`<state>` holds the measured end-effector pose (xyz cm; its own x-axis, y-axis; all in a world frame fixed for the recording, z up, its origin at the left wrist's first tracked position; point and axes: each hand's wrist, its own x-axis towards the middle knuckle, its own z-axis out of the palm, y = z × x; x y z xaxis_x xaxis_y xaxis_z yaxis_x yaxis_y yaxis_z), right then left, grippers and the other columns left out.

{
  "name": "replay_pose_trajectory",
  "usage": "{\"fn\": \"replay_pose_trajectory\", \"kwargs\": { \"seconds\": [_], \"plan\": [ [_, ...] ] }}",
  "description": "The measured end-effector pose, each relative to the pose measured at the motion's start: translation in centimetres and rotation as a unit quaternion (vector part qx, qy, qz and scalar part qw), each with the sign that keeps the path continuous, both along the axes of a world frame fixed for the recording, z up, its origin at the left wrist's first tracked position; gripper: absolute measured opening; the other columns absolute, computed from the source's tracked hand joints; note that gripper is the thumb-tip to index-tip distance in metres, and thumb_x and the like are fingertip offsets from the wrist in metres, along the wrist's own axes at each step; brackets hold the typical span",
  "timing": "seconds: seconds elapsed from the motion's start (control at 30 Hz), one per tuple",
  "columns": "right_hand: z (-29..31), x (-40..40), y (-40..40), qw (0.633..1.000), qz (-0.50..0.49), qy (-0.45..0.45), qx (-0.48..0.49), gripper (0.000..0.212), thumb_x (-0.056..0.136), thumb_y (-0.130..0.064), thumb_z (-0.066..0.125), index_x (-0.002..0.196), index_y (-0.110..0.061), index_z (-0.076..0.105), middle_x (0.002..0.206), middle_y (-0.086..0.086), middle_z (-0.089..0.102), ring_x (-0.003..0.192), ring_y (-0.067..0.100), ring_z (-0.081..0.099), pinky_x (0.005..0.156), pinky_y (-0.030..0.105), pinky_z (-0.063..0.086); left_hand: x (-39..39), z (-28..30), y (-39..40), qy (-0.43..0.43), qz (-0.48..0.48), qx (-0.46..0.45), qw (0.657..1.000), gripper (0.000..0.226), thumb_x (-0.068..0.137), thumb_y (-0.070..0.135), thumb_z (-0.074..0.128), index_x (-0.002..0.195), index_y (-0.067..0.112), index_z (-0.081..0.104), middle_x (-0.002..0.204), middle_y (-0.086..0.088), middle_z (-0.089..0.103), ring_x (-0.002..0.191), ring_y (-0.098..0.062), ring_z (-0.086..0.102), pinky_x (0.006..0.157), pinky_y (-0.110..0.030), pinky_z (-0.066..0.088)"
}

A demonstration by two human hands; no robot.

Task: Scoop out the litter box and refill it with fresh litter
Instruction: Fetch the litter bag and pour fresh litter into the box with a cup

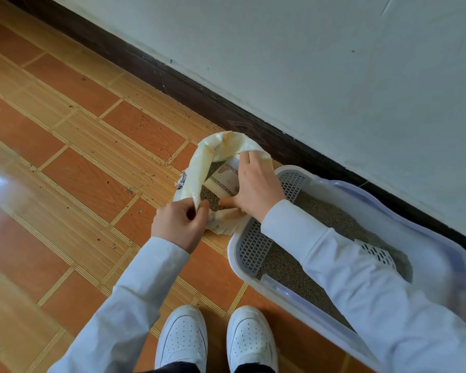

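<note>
A person's left hand pinches the near rim of an open litter bag on the floor, while the right hand grips its far edge; the litter box sits just right of both hands.

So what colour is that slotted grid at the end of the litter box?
Grey, set in the white litter box; the grid shows clearly in the head view.

Home interior, wood-pattern tile floor, dark baseboard, white wall (litter box alongside)
</note>
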<state>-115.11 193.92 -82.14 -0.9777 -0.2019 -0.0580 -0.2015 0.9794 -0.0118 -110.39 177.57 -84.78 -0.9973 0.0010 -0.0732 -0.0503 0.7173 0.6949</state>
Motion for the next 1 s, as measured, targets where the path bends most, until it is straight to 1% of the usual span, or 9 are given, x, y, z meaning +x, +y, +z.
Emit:
{"fn": "replay_pose_trajectory", "kwargs": {
  "seconds": [0.13,0.2,0.33,0.47,0.57,0.67,0.8,0.9,1.0],
  "plan": [
    [-2.4,0.2,-0.6,1.0,0.006,-0.014,-0.004,0.084,0.066,-0.053,0.08,0.121,-0.003,0.041,0.113,0.009,0.047,0.099,0.021,0.053,0.084,0.03,0.047,-0.1,-0.1,0.5,-0.006,-0.027,-0.02,0.999,0.044,0.079,0.041,0.047,0.046,0.015,0.033,0.038,-0.005,0.033,0.037,-0.022,0.03,0.042,-0.031,0.029],
    [-2.9,0.3,-0.7,0.999,0.004,-0.045,-0.03,0.085,0.064,-0.049,0.082,0.123,-0.004,0.04,0.116,0.009,0.047,0.103,0.022,0.054,0.084,0.031,0.046,0.0,-0.3,0.4,-0.009,-0.033,-0.022,0.999,0.044,0.079,0.041,0.047,0.046,0.018,0.029,0.038,-0.004,0.032,0.037,-0.023,0.029,0.043,-0.03,0.028],
    [-3.0,0.2,-0.6,0.987,-0.026,-0.121,-0.102,0.083,0.066,-0.042,0.083,0.126,-0.006,0.039,0.126,0.01,0.047,0.117,0.024,0.053,0.089,0.031,0.045,0.2,-0.8,-0.7,-0.008,-0.027,-0.027,0.999,0.054,0.076,0.053,0.041,0.048,0.007,0.043,0.044,-0.018,0.051,0.04,-0.034,0.045,0.042,-0.038,0.039],
    [-2.2,-0.6,0.5,0.967,-0.07,-0.174,-0.175,0.091,0.063,-0.05,0.081,0.133,-0.007,0.041,0.132,0.007,0.05,0.125,0.025,0.046,0.101,0.036,0.038,0.2,-1.3,-1.3,0.01,-0.042,-0.032,0.999,0.058,0.076,0.057,0.039,0.052,0.004,0.046,0.041,-0.013,0.046,0.038,-0.029,0.042,0.04,-0.036,0.037],
    [-0.8,-1.1,2.0,0.914,-0.131,-0.226,-0.309,0.091,0.059,-0.051,0.082,0.133,-0.01,0.047,0.129,0.003,0.055,0.122,0.021,0.049,0.102,0.035,0.043,0.1,-0.7,-0.8,0.033,-0.049,-0.03,0.998,0.053,0.078,0.056,0.038,0.049,0.011,0.037,0.04,-0.002,0.033,0.037,-0.022,0.031,0.042,-0.03,0.029],
    [0.7,-0.6,3.4,0.855,-0.175,-0.256,-0.416,0.087,0.053,-0.055,0.082,0.127,-0.017,0.056,0.12,-0.003,0.061,0.112,0.016,0.057,0.092,0.042,0.053,-0.4,-0.1,-0.4,0.043,-0.05,-0.019,0.998,0.049,0.077,0.054,0.034,0.05,0.013,0.035,0.039,-0.004,0.034,0.038,-0.029,0.036,0.041,-0.033,0.033],
    [1.7,1.0,4.9,0.804,-0.192,-0.259,-0.5,0.051,0.069,-0.039,0.083,0.113,-0.026,0.063,0.112,-0.008,0.066,0.107,0.008,0.06,0.097,0.035,0.05,-1.0,-0.2,-0.3,0.052,-0.067,-0.026,0.996,0.052,0.076,0.052,0.031,0.054,0.006,0.04,0.041,-0.004,0.033,0.039,-0.023,0.03,0.044,-0.027,0.025],
    [2.3,2.3,5.8,0.765,-0.222,-0.252,-0.55,0.058,0.069,-0.041,0.081,0.12,-0.021,0.063,0.112,-0.009,0.067,0.109,0.006,0.06,0.101,0.034,0.046,-1.0,-0.2,0.1,0.061,-0.071,-0.015,0.996,0.046,0.076,0.05,0.032,0.051,0.011,0.035,0.041,-0.001,0.028,0.039,-0.019,0.026,0.044,-0.026,0.02],
    [2.1,3.8,7.3,0.715,-0.236,-0.256,-0.606,0.062,0.064,-0.041,0.083,0.119,-0.02,0.065,0.114,-0.003,0.07,0.111,0.013,0.062,0.104,0.042,0.044,-0.7,-0.2,0.5,0.072,-0.068,-0.01,0.995,0.048,0.076,0.049,0.032,0.051,0.008,0.038,0.04,-0.001,0.027,0.038,-0.017,0.025,0.044,-0.026,0.019]
  ]
}}
